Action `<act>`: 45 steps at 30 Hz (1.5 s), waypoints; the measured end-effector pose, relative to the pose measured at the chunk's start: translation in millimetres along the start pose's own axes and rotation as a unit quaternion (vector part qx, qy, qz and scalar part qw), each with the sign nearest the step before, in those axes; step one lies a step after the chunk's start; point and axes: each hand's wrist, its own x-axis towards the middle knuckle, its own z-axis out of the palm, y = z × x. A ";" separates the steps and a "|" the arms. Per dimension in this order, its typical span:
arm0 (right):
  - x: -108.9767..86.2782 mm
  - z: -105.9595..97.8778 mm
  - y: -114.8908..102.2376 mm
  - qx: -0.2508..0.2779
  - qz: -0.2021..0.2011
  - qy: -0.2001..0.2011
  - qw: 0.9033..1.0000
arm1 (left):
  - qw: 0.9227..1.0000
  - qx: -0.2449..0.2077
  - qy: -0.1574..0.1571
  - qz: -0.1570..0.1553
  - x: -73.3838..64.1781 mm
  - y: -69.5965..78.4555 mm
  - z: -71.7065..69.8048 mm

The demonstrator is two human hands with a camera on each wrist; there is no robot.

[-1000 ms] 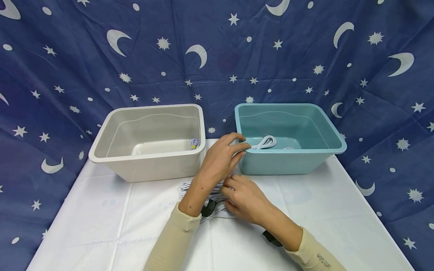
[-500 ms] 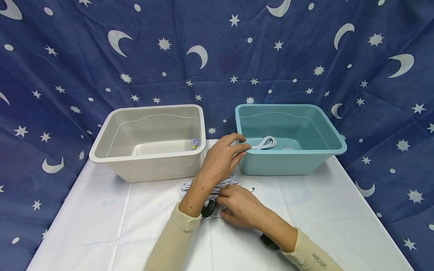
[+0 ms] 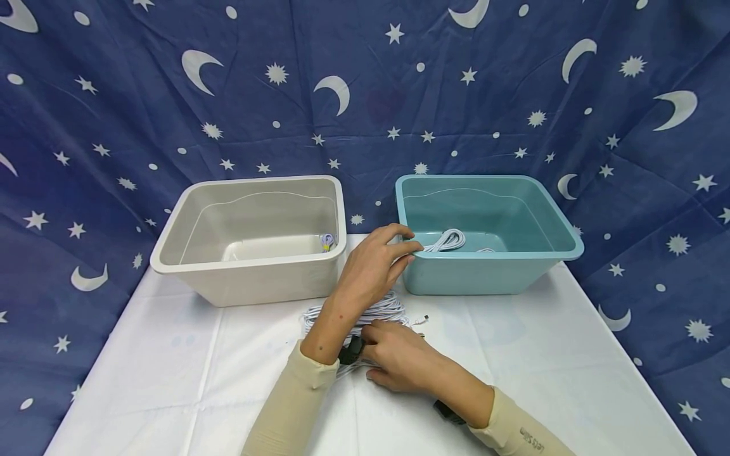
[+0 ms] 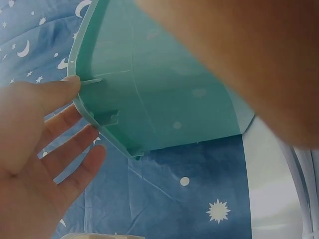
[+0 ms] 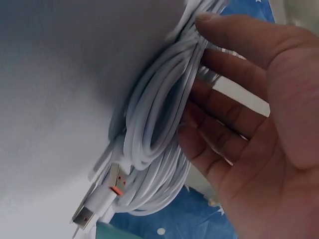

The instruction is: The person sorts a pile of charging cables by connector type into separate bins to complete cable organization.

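My left hand (image 3: 371, 266) rests on the near left corner of the teal bin (image 3: 490, 278). In the left wrist view its thumb lies against the rim, with the other fingers loosely bent behind it. Below that arm, a pile of white USB cables (image 3: 388, 309) lies on the table, partly covered by the forearm. At the pile's near side, my right hand (image 3: 402, 356) has its fingers curled around cable strands. The right wrist view shows its thumb and fingertips on a coiled USB cable (image 5: 142, 114), with metal USB plugs (image 5: 118, 179) hanging at one end.
A beige bin (image 3: 245, 278) stands at the left, holding a small purplish cable bundle (image 3: 327, 242) with a yellow tie. Inside the teal bin lies a coiled white cable (image 3: 449, 239). A white cloth (image 3: 154, 367) covers the table; a star-patterned curtain (image 3: 365, 82) hangs behind.
My right hand has moved left and toward the near edge along the pile. More cable and small plugs now show beyond its fingers. My left hand stays on the bin rim.
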 end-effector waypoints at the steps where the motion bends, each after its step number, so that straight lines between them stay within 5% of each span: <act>1: 0.0 0.5 -1.3 -0.004 0.002 0.001 1.000 | 1.000 0.001 0.000 0.001 0.2 0.0 0.0; 17: 2.6 5.9 -10.3 -0.070 0.022 -0.003 0.997 | 1.000 -0.005 -0.002 0.001 0.4 -0.5 0.8; 45: -4.5 -16.3 -11.9 -0.060 0.031 -0.084 0.994 | 1.000 0.001 0.003 -0.005 1.0 -0.2 2.7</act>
